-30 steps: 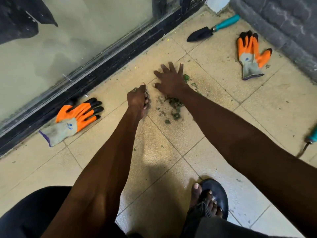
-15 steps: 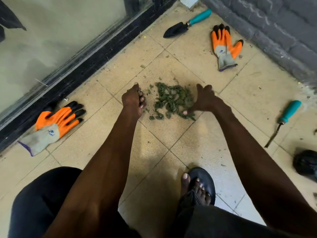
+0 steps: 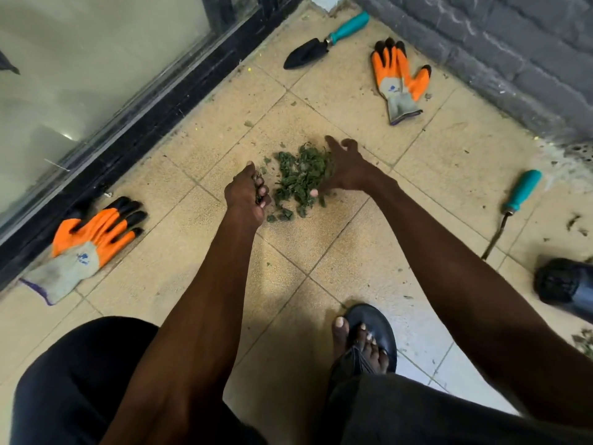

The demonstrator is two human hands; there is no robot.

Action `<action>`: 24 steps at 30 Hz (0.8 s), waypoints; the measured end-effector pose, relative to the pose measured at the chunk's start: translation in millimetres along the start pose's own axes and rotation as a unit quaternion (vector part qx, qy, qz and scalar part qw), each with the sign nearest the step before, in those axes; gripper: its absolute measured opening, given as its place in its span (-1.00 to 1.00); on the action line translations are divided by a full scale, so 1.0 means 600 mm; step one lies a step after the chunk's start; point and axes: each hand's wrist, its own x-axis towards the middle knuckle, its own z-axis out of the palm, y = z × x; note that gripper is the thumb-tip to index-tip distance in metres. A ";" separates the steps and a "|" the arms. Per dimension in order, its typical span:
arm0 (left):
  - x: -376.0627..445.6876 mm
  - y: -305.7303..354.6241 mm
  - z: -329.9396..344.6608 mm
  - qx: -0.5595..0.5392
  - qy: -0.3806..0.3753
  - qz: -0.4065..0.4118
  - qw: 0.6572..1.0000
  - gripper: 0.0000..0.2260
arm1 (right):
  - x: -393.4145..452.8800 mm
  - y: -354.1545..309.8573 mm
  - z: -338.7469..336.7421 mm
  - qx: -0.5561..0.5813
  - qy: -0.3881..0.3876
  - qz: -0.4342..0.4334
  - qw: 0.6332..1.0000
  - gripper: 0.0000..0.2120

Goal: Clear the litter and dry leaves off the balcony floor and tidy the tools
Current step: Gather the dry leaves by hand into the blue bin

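1. A home balcony: a beige tiled floor (image 3: 353,252) runs between a sliding glass door (image 3: 96,59) in a black frame and a grey brick wall (image 3: 513,43).
2. Gardening gear lies about: a trowel (image 3: 324,43), orange work gloves (image 3: 398,78) and leaf litter (image 3: 298,181).

Beige tiled floor (image 3: 321,252), black-framed glass door (image 3: 96,75) at left, grey brick wall (image 3: 513,43) behind.

No wording can be read anywhere. The orange glove (image 3: 86,248) by the glass door (image 3: 96,75) carries a small blue mark on its grey cuff, as does the other orange glove (image 3: 398,80) further from the door; both are too blurred to read.
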 end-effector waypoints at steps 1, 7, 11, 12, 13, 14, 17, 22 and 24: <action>-0.001 -0.002 -0.002 0.002 0.001 -0.003 1.000 -0.73 | 0.004 -0.010 -0.002 -0.053 -0.036 -0.011 0.998 0.27; -0.003 -0.007 -0.006 0.003 -0.009 -0.035 0.999 -0.73 | 0.011 -0.043 0.042 -0.173 -0.085 -0.110 0.975 0.10; -0.002 -0.009 -0.014 -0.018 -0.008 -0.061 0.998 -0.71 | -0.014 -0.040 0.074 -0.231 -0.016 -0.158 0.960 -0.32; -0.004 -0.012 -0.015 -0.023 -0.009 -0.066 0.998 -0.70 | -0.019 -0.038 0.080 -0.234 0.006 -0.170 0.957 -0.43; -0.006 -0.015 -0.016 -0.029 -0.008 -0.070 0.997 -0.70 | -0.025 -0.037 0.086 -0.237 0.022 -0.179 0.955 -0.51; -0.008 -0.018 -0.017 -0.033 -0.008 -0.076 0.997 -0.69 | -0.029 -0.035 0.091 -0.240 0.035 -0.187 0.952 -0.58; -0.011 -0.026 -0.017 -0.039 -0.015 -0.097 0.994 -0.69 | -0.039 -0.033 0.101 -0.264 0.072 -0.181 0.944 -0.70; -0.030 -0.033 -0.006 -0.039 -0.012 -0.104 0.994 -0.70 | -0.065 -0.045 0.106 -0.281 0.117 -0.157 0.940 -0.77; -0.034 -0.038 -0.001 -0.032 -0.026 -0.101 0.994 -0.70 | -0.062 -0.040 0.095 -0.216 0.140 -0.123 0.958 -0.80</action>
